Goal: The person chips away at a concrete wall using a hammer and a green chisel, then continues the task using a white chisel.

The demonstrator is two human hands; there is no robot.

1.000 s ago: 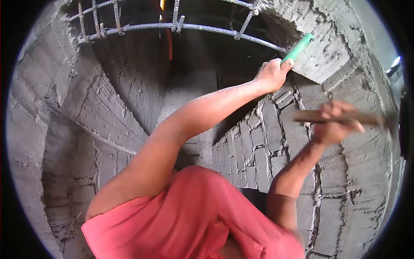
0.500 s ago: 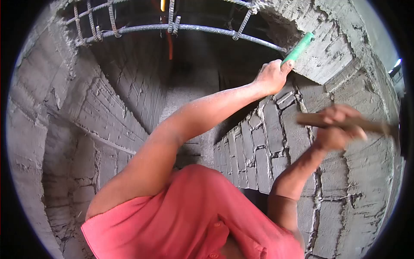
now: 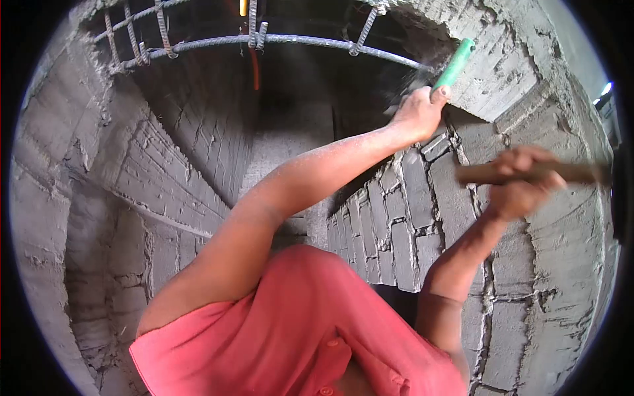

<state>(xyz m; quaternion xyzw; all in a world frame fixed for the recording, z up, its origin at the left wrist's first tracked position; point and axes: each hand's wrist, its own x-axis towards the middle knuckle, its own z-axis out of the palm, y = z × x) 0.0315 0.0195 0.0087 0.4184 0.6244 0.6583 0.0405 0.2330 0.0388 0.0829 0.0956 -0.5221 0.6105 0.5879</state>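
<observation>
My left hand is wrapped round the green grip of a chisel, which slants up to the right beside the rough concrete edge. The chisel's lower end is hidden behind the hand, and grey dust or chips blur the air there. To the right, my right hand is closed on the wooden handle of a hammer, held nearly level. Its dark head lies at the right rim of the view and is hard to make out. The broken concrete stands just past the chisel.
Ribbed steel bars cross a dark opening at the top, with an orange strip hanging behind them. Brickwork with rough mortar joints lies below my hands. Grey ridged wall faces flank the left side.
Grey dust or chips now show beside my left hand. The chisel's top sits slightly higher and further left in view. My right hand and the hammer have shifted slightly.
</observation>
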